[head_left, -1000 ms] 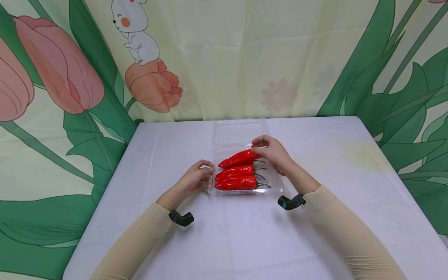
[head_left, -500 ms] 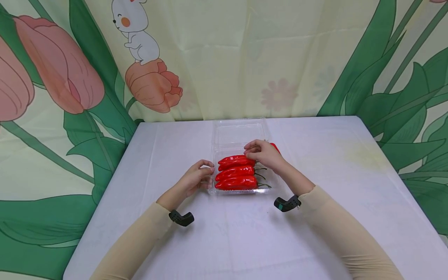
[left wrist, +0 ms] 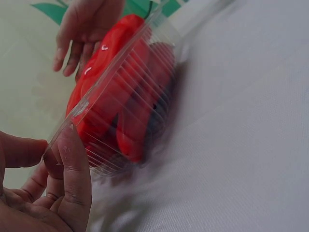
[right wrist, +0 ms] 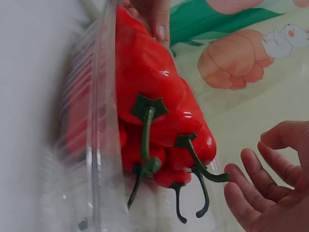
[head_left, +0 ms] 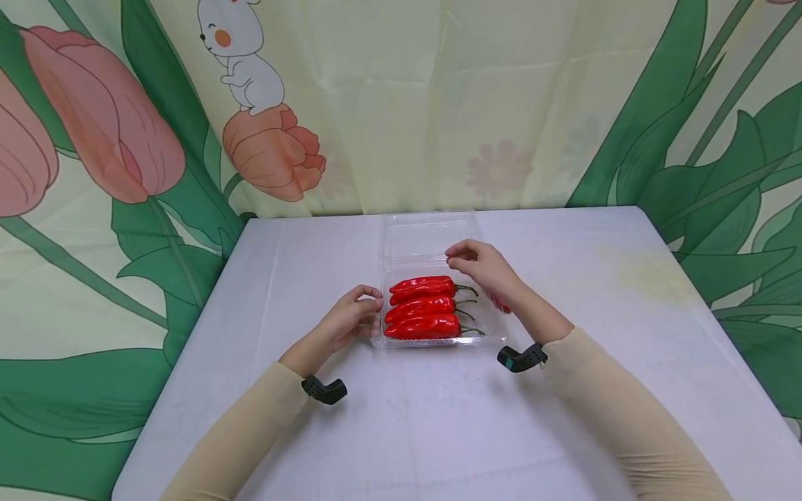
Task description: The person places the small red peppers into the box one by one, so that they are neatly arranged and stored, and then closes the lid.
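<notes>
A clear plastic clamshell box (head_left: 496,341) lies with its lid (head_left: 429,236) laid back on the table. Shiny red peppers (head_left: 423,326) with green stems are stacked side by side in it, their stems to the right. My left hand (head_left: 349,319) pinches the box's left rim between thumb and fingers, as the left wrist view shows. Above the back right corner of the box is my right hand (head_left: 485,270), holding nothing. Its fingers are relaxed and spread in the right wrist view, just clear of the pepper stems (right wrist: 205,169).
Another red thing (head_left: 500,304) shows beside the box, mostly hidden behind my right forearm. A white cloth covers the table (head_left: 413,424). Behind its far edge hangs a printed curtain (head_left: 401,125) with tulips and a rabbit.
My right hand has let go of the back pepper, which now lies level with the others. The hand moved left over the peppers, then back up and right. My left hand stayed put.
</notes>
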The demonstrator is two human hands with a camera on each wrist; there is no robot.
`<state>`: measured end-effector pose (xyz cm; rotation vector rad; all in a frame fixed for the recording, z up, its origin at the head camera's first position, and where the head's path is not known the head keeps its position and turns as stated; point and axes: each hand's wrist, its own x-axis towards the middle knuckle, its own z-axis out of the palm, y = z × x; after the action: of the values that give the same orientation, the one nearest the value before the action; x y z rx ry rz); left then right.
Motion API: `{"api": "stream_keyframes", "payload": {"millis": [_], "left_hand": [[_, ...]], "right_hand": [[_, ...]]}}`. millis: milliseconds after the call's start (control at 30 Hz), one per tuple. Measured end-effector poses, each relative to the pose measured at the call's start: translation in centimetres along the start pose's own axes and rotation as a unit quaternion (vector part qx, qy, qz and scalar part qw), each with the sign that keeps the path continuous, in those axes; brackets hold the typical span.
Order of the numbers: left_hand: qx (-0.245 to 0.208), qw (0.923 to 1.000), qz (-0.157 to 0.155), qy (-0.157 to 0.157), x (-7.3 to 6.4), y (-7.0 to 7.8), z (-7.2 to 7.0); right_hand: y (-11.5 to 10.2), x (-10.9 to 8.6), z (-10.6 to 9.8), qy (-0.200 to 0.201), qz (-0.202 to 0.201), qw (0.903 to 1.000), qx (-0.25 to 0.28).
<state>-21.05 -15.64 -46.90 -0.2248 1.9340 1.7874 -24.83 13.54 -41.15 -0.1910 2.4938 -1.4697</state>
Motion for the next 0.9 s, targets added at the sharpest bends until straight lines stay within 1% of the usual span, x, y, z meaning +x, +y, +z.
{"api": "stream_keyframes", "payload": {"millis": [67,200,467,733,900], "left_hand": [[0.001,1.0000,-0.004,0.002,0.0,0.1,0.0],[0.004,1.0000,-0.007,0.004,-0.1,0.3,0.0],[0.005,1.0000,-0.006,0.006,-0.2,0.4,0.0],[0.011,0.9999,-0.007,0.008,-0.2,0.4,0.1],[0.018,0.9998,-0.004,0.010,-0.4,0.5,0.2]], "right_hand": [[0.0,0.1,-0.4,0.005,-0.002,0.9999,-0.010],[0.0,0.3,-1.2,0.019,0.003,0.9998,-0.007],[0.2,0.2,-3.0,0.066,0.015,0.9977,0.002],[1.5,0.0,-4.2,0.118,0.055,0.9915,-0.005],[2.7,0.1,-4.6,0.131,0.079,0.9879,-0.022]]}}
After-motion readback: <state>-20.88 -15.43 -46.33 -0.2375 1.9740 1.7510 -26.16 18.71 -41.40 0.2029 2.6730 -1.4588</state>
